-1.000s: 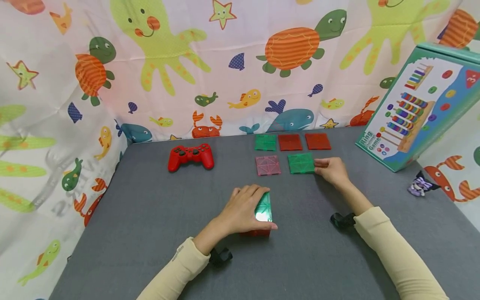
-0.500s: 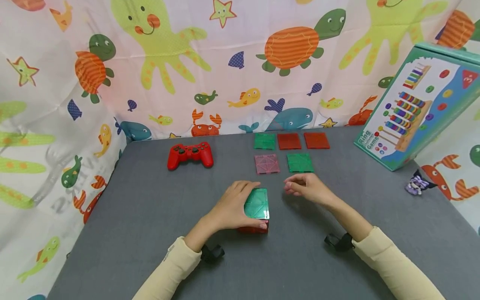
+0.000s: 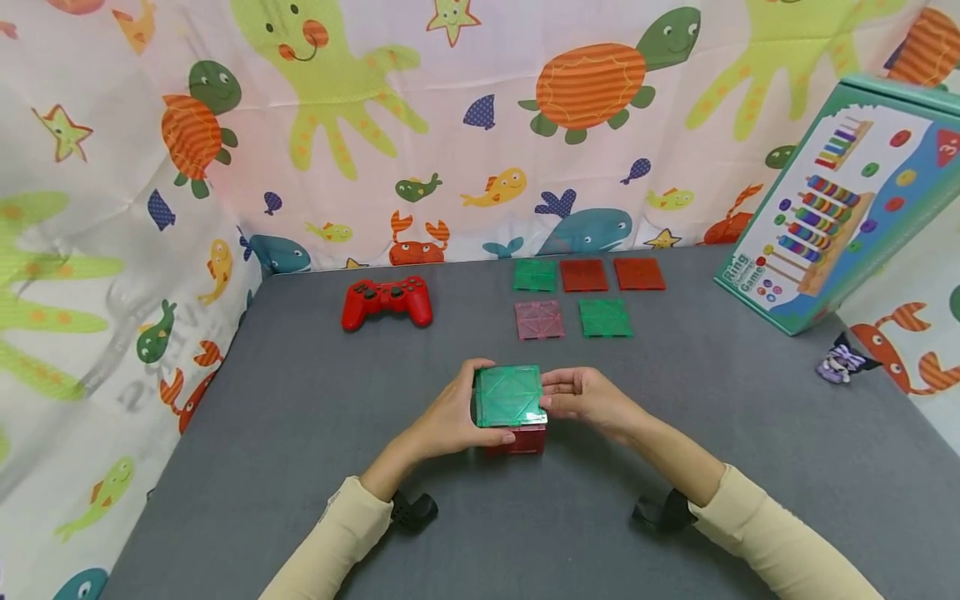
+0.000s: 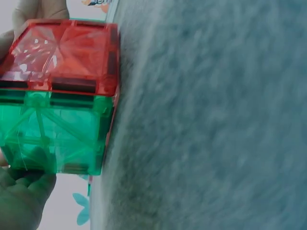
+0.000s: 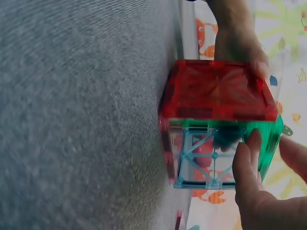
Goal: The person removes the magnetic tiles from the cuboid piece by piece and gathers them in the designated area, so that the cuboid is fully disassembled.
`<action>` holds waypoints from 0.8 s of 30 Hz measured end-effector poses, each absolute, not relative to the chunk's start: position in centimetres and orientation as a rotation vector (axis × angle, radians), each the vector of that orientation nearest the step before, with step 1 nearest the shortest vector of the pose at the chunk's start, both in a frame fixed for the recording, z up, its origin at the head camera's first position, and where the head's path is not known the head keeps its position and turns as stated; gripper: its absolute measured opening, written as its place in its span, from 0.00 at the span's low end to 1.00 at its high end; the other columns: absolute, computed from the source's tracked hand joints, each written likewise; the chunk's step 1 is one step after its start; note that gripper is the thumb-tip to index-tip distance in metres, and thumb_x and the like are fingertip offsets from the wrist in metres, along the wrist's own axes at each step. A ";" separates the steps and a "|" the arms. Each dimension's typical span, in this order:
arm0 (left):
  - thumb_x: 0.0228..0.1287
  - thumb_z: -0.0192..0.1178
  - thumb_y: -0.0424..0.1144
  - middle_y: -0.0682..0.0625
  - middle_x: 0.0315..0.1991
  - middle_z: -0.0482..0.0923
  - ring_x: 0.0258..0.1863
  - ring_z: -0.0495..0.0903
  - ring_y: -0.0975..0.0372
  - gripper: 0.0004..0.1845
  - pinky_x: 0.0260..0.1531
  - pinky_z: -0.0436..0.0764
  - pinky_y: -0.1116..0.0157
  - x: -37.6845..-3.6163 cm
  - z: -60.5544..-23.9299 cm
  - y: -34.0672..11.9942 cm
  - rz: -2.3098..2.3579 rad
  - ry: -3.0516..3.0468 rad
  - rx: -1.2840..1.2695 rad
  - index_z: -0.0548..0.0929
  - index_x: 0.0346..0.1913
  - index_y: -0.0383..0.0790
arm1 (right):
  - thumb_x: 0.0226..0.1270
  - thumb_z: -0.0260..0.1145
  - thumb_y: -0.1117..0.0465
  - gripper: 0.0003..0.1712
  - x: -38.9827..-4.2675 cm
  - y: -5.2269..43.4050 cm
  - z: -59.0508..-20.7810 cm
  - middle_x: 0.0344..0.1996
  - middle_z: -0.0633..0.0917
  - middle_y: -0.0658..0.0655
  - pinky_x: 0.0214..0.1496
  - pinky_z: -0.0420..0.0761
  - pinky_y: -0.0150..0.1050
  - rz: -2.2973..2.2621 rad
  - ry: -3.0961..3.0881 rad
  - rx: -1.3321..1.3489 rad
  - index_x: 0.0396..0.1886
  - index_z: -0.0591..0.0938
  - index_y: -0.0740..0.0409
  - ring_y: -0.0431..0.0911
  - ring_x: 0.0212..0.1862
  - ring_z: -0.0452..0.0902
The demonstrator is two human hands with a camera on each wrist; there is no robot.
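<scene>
Gripping the translucent green-and-red magnetic tile cube (image 3: 510,408) at mid-counter, my left hand (image 3: 446,417) curls round its 9 o'clock edge and my right hand (image 3: 588,400) pinches the 3 o'clock edge. Bare grey counter (image 3: 675,467) lies open toward 6; five flat tiles (image 3: 585,296) sit at 12.

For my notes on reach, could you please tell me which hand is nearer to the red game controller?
The left hand is nearer: the red game controller lies up and left of it. The right hand holds the tile cube from its far side.
</scene>
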State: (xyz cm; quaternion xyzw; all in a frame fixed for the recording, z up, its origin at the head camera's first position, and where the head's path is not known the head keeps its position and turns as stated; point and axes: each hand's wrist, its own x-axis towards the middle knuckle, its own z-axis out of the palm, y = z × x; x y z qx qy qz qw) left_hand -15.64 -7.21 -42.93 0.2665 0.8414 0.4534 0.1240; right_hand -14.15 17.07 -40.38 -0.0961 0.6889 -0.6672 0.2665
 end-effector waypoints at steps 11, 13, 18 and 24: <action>0.41 0.72 0.51 0.49 0.59 0.62 0.54 0.67 0.57 0.51 0.52 0.70 0.56 -15.7 -43.1 -7.0 1.368 2.441 0.746 0.53 0.66 0.42 | 0.62 0.59 0.69 0.30 -13.7 16.3 -40.6 0.53 0.76 0.69 0.44 0.79 0.32 -1.895 1.854 -0.220 0.62 0.61 0.78 0.36 0.42 0.81; 0.41 0.73 0.50 0.49 0.59 0.63 0.54 0.67 0.57 0.51 0.52 0.70 0.56 -15.8 -43.2 -7.0 1.371 2.434 0.752 0.53 0.66 0.42 | 0.63 0.58 0.70 0.30 -13.7 16.3 -40.6 0.53 0.76 0.70 0.44 0.79 0.32 -1.909 1.846 -0.213 0.61 0.61 0.79 0.36 0.41 0.81; 0.41 0.73 0.49 0.49 0.58 0.64 0.54 0.68 0.58 0.51 0.51 0.70 0.56 -16.0 -43.4 -7.0 1.372 2.440 0.767 0.53 0.65 0.42 | 0.64 0.56 0.72 0.29 -13.7 16.3 -40.8 0.52 0.78 0.68 0.43 0.79 0.32 -1.943 1.828 -0.162 0.62 0.60 0.80 0.36 0.41 0.81; 0.41 0.73 0.50 0.49 0.58 0.63 0.54 0.68 0.58 0.51 0.52 0.69 0.55 -16.1 -43.5 -7.0 1.367 2.437 0.774 0.52 0.65 0.44 | 0.65 0.55 0.72 0.29 -13.7 16.3 -40.9 0.56 0.75 0.70 0.43 0.79 0.30 -1.943 1.827 -0.089 0.63 0.59 0.79 0.34 0.40 0.80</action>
